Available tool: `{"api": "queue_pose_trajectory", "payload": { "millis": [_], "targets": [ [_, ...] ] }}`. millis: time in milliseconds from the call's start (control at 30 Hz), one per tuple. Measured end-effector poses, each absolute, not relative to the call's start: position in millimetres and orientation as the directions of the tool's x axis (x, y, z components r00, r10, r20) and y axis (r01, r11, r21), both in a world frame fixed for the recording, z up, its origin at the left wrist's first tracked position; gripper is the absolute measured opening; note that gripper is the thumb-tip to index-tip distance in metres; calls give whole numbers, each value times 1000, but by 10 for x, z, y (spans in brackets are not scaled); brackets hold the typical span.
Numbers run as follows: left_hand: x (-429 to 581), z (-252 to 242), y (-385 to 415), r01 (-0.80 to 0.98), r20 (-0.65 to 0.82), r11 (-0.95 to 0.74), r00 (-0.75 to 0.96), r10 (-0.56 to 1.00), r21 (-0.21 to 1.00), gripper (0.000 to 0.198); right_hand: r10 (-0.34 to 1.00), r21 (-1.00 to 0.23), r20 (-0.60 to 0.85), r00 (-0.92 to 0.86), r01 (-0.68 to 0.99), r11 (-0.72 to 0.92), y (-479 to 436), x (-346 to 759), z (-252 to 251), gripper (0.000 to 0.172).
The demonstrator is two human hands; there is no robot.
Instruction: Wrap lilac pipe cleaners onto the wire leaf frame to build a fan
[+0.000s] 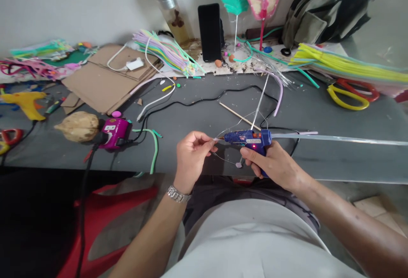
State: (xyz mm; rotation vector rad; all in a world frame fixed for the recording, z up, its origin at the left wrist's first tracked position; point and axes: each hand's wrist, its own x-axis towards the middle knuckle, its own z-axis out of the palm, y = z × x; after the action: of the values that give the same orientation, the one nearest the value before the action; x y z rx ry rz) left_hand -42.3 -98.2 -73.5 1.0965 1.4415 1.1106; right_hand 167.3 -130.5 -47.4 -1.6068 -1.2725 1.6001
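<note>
My right hand (269,163) is wrapped round a blue hot glue gun (247,138), its small red light lit and a long clear glue stick (338,138) running out of its back. The gun's nozzle points left and meets the fingertips of my left hand (196,152). Those fingers are closed in a pinch on a thin wire, which curves away in a loop. At the wire's lower bend hangs a small lilac piece (239,165). Whether the nozzle touches the wire is too small to tell. Behind the gun lie a wooden stick (237,114) and a pale rod (260,101).
A magenta power adapter (114,133) and a yellow glue gun (27,101) lie at left, near cardboard sheets (102,78). A black cable (197,100) crosses the grey table. Pipe cleaners (168,52), a phone (209,33) and a bottle (172,12) stand behind. Scissors (349,97) lie right.
</note>
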Motion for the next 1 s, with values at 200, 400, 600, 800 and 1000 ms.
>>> {"api": "queue_pose_trajectory", "payload": {
  "millis": [200,400,600,800,1000],
  "targets": [
    [-407,-746,-1006,96,-155,169,-139,978,981,18,878,-883,-444,-181,252,-395,-1323,1668,-469,47],
    [-401,-721,-1000,109,-157,172,-137,978,979,16,881,-891,-434,-188,235,-389,-1328,1671,-558,48],
    [-410,-734,-997,105,-160,174,-128,979,979,19,880,-896,-424,-214,239,-374,-1333,1690,-537,49],
    [-415,-753,-994,90,-175,187,-131,976,978,23,906,-931,-357,-229,160,-327,-1404,1960,-424,47],
    [-415,-736,-996,118,-176,195,-150,973,974,25,939,-924,-344,-10,184,-336,-1486,2733,-198,43]
  ]
}}
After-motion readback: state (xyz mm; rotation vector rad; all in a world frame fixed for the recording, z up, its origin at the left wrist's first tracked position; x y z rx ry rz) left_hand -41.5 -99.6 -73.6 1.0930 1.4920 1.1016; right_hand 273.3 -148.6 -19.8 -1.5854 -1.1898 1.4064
